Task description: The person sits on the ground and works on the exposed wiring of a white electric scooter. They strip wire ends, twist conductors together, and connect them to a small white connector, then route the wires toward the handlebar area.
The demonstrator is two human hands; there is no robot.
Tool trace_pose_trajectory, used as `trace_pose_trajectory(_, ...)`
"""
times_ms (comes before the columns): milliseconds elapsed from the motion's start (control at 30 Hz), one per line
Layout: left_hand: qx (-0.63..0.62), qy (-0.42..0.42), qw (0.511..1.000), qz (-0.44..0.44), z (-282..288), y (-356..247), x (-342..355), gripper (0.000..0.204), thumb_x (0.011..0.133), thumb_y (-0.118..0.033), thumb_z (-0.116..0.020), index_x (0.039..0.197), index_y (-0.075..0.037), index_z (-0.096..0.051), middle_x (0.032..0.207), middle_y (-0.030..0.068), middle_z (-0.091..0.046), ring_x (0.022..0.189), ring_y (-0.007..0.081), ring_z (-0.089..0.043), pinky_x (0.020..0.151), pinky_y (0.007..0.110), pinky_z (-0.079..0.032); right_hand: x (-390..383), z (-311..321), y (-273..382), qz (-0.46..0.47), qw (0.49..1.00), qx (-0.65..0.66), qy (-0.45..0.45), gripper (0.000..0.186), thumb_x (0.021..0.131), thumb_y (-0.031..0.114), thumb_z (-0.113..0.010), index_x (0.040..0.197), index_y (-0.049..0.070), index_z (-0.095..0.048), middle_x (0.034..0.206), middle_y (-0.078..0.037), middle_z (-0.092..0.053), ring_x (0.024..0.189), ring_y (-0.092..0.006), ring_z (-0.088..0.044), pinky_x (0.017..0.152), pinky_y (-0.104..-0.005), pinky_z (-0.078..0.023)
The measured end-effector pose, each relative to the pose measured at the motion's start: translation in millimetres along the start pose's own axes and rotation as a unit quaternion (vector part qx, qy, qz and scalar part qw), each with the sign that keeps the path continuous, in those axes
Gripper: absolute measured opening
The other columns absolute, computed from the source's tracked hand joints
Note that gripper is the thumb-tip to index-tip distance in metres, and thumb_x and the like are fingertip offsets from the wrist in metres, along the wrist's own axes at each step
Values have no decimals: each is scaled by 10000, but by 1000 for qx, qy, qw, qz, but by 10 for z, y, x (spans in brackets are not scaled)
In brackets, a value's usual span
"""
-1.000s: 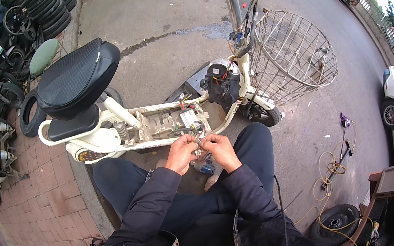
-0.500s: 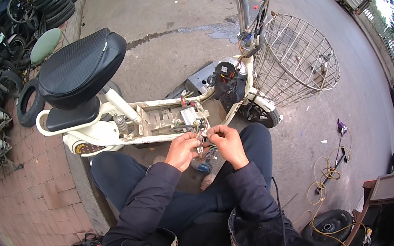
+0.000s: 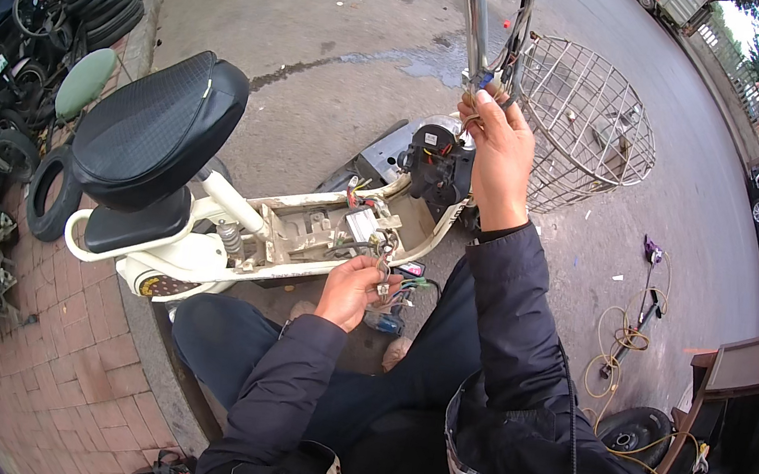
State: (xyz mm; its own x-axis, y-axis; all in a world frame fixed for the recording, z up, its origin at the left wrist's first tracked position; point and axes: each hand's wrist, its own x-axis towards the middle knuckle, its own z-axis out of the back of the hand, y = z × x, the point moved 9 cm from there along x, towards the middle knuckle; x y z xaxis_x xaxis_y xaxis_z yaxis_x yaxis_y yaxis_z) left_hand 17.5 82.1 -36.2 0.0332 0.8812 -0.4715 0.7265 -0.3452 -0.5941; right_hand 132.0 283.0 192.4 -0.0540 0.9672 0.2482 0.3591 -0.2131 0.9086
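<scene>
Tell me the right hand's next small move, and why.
Perhaps gently single out one of the cables beside the steering stem: the right hand has its fingertips at them, while the left hand pinches wires near the scooter frame.

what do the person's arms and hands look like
The left sleeve and right sleeve are long, dark and plain, reaching the wrists. The left hand and right hand are bare, without gloves. A thin dark cord runs beside the right sleeve.

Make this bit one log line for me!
left hand: pinching wires | right hand: at cables beside steering tube | scooter: opened up
</scene>
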Motion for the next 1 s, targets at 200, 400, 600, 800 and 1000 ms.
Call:
trace_pose_trajectory(200,-3,2,1000,0,-5,-15,-10,90,927,25,-528,1000,39,-579,992,153,-658,961,267,-705,864,387,-601,37,85,46,-5,999,37,-3,173,937,9,-621,1108,-7,-644,1018,-83,-666,910,-192,-656,849,-317,-531)
trace_pose_trajectory(400,5,-3,1000,-7,-5,-4,-3,110,926,24,-514,1018,39,-573,1005,155,-656,976,284,-698,885,415,-592,-10,86,166,-1,997,73,12,210,893,-15,-610,1099,-20,-649,933,-46,-659,819,-148,-641,751,-265,-497)
trace_pose_trajectory(600,6,7,1000,-14,28,17,16,147,922,18,-506,1052,24,-573,1020,146,-659,1023,307,-687,889,474,-582,-59,154,196,-27,997,77,1,353,861,-66,-553,1211,-65,-607,1034,-97,-661,906,-209,-677,833,-324,-528)
trace_pose_trajectory(800,21,0,1000,-8,31,17,5,150,922,23,-504,1059,34,-563,1034,150,-649,1025,302,-685,906,462,-583,-145,129,324,-46,993,97,49,418,866,-82,-507,1279,-134,-542,1156,-179,-643,1017,-286,-678,967,-415,-536)
trace_pose_trajectory(1000,20,4,1000,-12,8,9,3,143,929,17,-493,1058,39,-553,1029,142,-635,1028,295,-678,920,443,-580,-168,119,368,-60,989,119,69,412,859,-119,-437,1256,-158,-538,1213,-224,-599,1100,-349,-663,1009,-442,-532)
